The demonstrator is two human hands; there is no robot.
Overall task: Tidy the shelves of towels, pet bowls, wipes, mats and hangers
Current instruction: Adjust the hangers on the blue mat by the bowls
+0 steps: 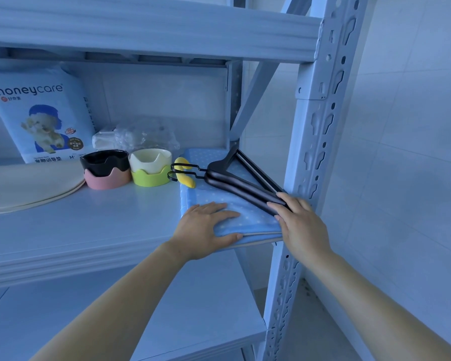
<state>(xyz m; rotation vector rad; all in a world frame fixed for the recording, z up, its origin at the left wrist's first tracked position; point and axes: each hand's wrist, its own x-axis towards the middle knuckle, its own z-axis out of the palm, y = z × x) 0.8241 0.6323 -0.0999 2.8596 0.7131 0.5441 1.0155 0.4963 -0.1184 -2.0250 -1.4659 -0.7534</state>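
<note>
Tidying well under way: a person leans in at the right end of the middle shelf (89, 222), both hands on a folded blue spotted towel (219, 199) that lies against the metal post (318, 152). The left hand (206, 225) lies on top of the towel with its thumb tucked at the front edge, pinching the fold. The right hand (300, 222) lies with fairly straight fingers across the near ends of two black hangers (242, 183) stacked on the towel, and no clasp shows.

Much of this shelf looks sorted. Four pet bowls (128, 168) stand nested in two pairs, side by side. A pack of pet pads (37, 113) stands upright at the back, a plastic-wrapped packet (136, 136) sits beside it, and a pale mat (29, 186) lies flat at the left.

What seems left here is squaring the towel, whose front edge overhangs the shelf lip. The hangers lie aslant with their hooks just by a small yellow thing (185, 173). The shelf below shows nothing, and the top of the shelf above cannot be seen, so the state of the rest is unknown.
</note>
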